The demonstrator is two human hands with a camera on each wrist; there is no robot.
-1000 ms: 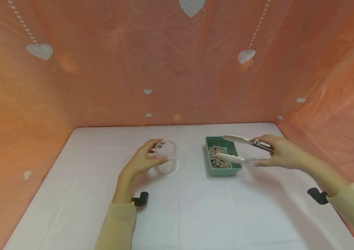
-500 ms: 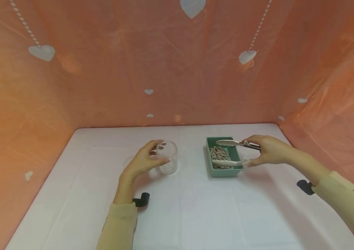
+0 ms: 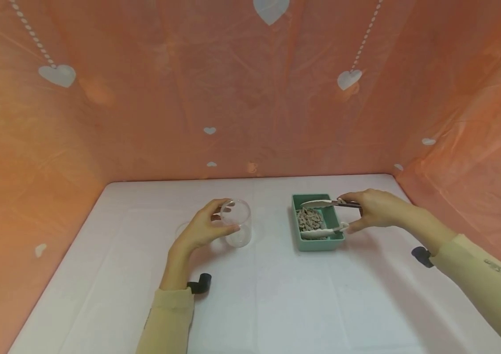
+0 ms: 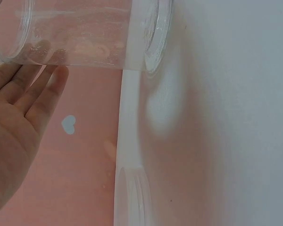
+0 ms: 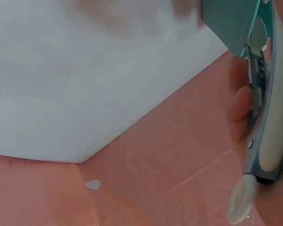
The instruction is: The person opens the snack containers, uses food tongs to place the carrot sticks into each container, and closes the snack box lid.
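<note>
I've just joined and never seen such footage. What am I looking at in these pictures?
There's no machine: a person is working bare-handed. The wide picture is taken from the head, looking forward and down; the other two come from the left and right wrists. The left hand holds a clear jar. The right hand holds tongs, spread open, their ends at a green box. That box sits on the white table with greyish bits inside. Beside the left hand lies a clear round thing, perhaps a lid.
</note>
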